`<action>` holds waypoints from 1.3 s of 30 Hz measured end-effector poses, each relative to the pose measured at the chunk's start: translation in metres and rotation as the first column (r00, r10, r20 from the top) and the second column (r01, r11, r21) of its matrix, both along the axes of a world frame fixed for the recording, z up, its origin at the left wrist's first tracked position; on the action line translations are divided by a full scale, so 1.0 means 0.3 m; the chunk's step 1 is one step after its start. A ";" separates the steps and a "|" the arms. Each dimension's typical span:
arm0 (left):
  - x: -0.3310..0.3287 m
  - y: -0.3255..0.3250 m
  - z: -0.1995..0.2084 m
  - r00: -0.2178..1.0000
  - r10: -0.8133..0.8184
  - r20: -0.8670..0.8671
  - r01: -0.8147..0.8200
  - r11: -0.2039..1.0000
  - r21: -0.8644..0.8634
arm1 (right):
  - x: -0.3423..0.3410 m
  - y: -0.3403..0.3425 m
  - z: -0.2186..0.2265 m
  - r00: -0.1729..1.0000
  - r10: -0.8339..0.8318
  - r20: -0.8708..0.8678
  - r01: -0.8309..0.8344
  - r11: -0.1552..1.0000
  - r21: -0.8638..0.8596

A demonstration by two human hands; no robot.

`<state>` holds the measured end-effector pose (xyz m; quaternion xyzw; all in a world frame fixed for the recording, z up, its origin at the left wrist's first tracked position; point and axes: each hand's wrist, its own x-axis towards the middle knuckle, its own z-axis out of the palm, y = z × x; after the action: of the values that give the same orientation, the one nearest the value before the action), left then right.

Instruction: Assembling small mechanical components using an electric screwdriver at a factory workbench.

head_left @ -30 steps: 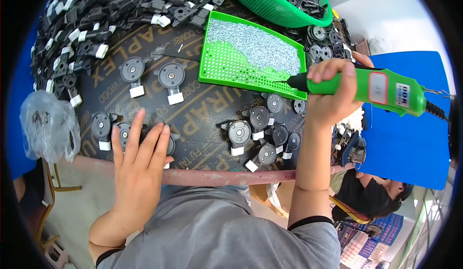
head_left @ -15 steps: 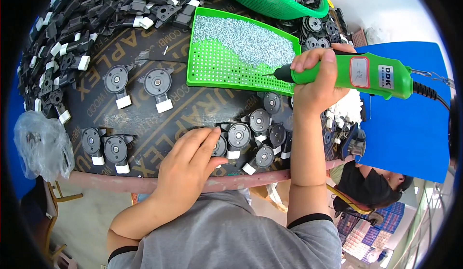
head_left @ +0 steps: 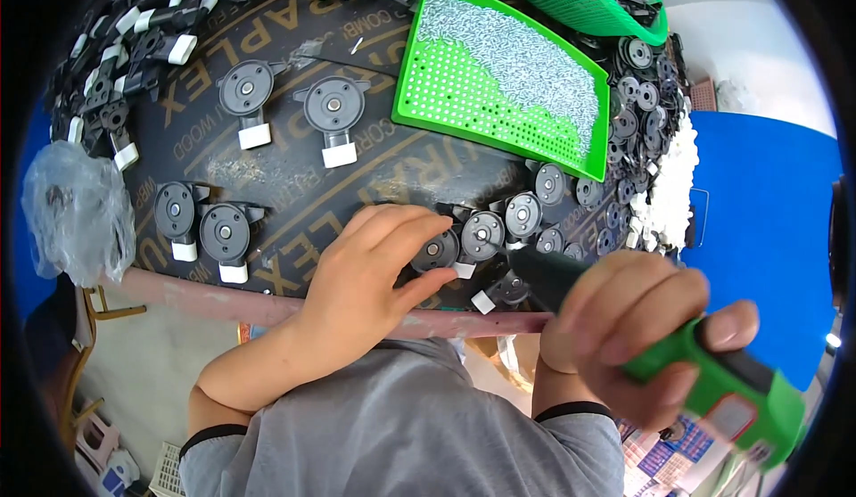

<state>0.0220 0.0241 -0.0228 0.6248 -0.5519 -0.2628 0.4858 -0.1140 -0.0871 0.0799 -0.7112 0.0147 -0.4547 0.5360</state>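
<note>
My left hand [head_left: 370,270] curls thumb and fingers around a round black plastic part [head_left: 439,252] with a white tab, near the table's front edge. In my right hand [head_left: 637,332] is a green electric screwdriver [head_left: 744,399], its dark nose tilted toward the left. The bit's tip is close to another round black part [head_left: 482,234], just right of the held one; whether they touch I cannot tell. Several similar parts cluster under and beside the nose. Beyond them, a green perforated tray [head_left: 468,96] holds a heap of small silver screws [head_left: 535,56].
Two pairs of round black parts [head_left: 334,105] lie on the left of the dark table [head_left: 294,185]. Black pieces with white ends [head_left: 143,60] are heaped far left, above a clear plastic bag [head_left: 76,212]. A green basket [head_left: 588,7], black discs and white pieces [head_left: 673,185] stand right.
My right hand has brought the screwdriver from over the tray down and nearer, to the cluster of parts. My left hand stays around its part. The view has shifted.
</note>
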 end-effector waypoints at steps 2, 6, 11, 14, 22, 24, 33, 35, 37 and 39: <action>0.003 0.008 -0.009 1.000 0.016 -0.004 -0.016 1.000 0.002 | 0.000 0.009 -0.022 0.995 0.052 -0.085 -0.055 0.997 -0.045; -0.008 0.008 -0.012 0.999 0.041 -0.033 -0.040 0.999 0.017 | 0.000 -0.009 -0.041 0.987 0.135 -0.093 -0.135 0.991 -0.001; -0.007 0.007 -0.006 0.999 0.032 -0.027 -0.031 0.999 0.029 | 0.004 -0.016 -0.055 0.985 0.124 -0.121 -0.127 0.992 -0.014; -0.006 0.000 0.000 1.000 0.017 -0.007 -0.017 1.000 0.017 | 0.012 -0.022 -0.052 0.977 0.169 -0.133 -0.171 0.985 -0.008; 0.003 0.008 -0.003 0.999 -0.014 0.033 0.013 1.000 0.022 | 0.030 0.013 -0.057 0.986 0.042 -0.163 -0.036 0.999 0.039; 0.000 0.007 -0.006 1.000 -0.011 0.021 0.010 1.000 0.008 | 0.024 -0.023 -0.045 0.979 0.171 -0.107 -0.165 0.984 0.066; -0.003 0.002 -0.004 1.000 -0.030 -0.008 0.030 0.999 0.017 | 0.099 -0.279 -0.122 0.930 -0.357 0.087 0.344 0.929 0.138; -0.002 0.004 0.000 0.999 -0.021 -0.026 0.021 1.000 0.022 | 0.106 -0.289 -0.144 0.928 -0.366 0.065 0.354 0.924 0.144; -0.002 0.003 0.001 0.999 -0.032 -0.029 0.033 0.999 0.030 | 0.097 -0.287 -0.140 0.934 -0.355 0.042 0.349 0.931 0.107; -0.005 0.002 -0.001 0.999 -0.036 -0.030 0.037 0.999 0.039 | 0.093 -0.288 -0.145 0.941 -0.339 0.018 0.337 0.939 0.071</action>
<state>0.0206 0.0247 -0.0232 0.6204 -0.5504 -0.2918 0.4765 -0.0862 -0.1735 0.0365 -0.6731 0.1437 -0.5496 0.4736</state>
